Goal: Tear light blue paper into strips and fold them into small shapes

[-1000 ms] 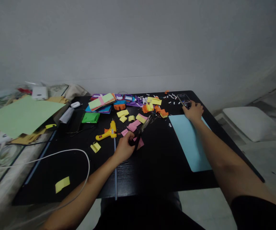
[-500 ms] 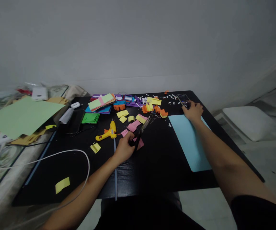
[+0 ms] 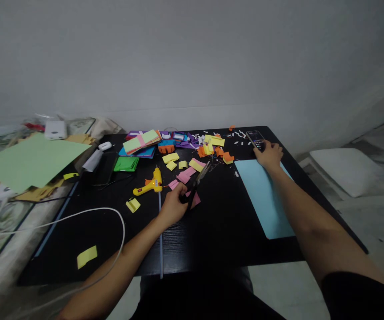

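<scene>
My left hand [image 3: 171, 208] is closed around the black handles of a pair of scissors [image 3: 198, 178], whose blades point away over pink paper pieces [image 3: 186, 175]. Farther right, my right hand [image 3: 270, 155] has its fingers around the near end of a phone [image 3: 254, 137] with a lit screen. Under that wrist and forearm lies a light blue sheet [image 3: 257, 191], partly hidden. A yellow glue gun [image 3: 148, 183] rests left of the scissors. From its rear a long thin pale stick [image 3: 161, 249] runs to the table's front edge.
Folded yellow papers [image 3: 170, 158], orange scraps [image 3: 218, 151] and white snippets [image 3: 238, 134] litter the back of the black table [image 3: 225, 240]. Bundled coloured paper [image 3: 142, 141] sits back left. A white cable [image 3: 105, 208] loops over my left forearm. A white stool [image 3: 338, 171] stands right.
</scene>
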`<action>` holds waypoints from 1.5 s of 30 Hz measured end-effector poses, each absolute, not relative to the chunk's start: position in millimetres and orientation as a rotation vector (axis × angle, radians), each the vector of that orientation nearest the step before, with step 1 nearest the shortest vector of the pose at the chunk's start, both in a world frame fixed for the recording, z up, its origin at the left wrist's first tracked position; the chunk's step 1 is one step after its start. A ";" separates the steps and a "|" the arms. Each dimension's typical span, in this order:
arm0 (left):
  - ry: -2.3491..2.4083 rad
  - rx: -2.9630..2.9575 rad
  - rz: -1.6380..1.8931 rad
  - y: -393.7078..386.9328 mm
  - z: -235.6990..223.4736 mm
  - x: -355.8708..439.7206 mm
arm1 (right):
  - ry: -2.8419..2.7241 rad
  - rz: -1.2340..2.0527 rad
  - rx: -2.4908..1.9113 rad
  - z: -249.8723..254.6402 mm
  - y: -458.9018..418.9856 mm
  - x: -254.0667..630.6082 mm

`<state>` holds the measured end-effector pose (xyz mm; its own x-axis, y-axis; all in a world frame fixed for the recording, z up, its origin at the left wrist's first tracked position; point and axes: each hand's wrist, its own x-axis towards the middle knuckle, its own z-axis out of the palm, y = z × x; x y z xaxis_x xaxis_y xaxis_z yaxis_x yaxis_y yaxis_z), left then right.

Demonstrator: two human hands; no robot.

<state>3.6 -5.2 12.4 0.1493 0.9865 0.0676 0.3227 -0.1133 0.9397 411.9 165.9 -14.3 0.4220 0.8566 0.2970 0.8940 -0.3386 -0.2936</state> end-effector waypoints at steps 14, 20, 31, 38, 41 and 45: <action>1.309 1.627 1.007 -4.8 9.8 2.3 | -1.489 -0.114 -2.282 -16.3 168.2 414.6; 1.303 1.615 1.000 -4.9 10.7 2.1 | -1.481 -0.117 -2.280 -15.6 167.2 413.4; 1.315 1.611 0.989 -6.0 13.4 3.0 | -1.480 -0.126 -2.276 -15.5 166.5 412.1; 1.321 1.622 0.973 -4.9 11.1 2.1 | -1.484 -0.127 -2.252 -17.9 167.9 414.8; 1.315 1.628 0.987 -4.7 9.5 1.6 | -1.490 -0.129 -2.249 -18.5 168.3 416.0; 1.309 1.620 0.992 -4.6 8.9 2.0 | -1.482 -0.122 -2.266 -18.7 168.9 416.1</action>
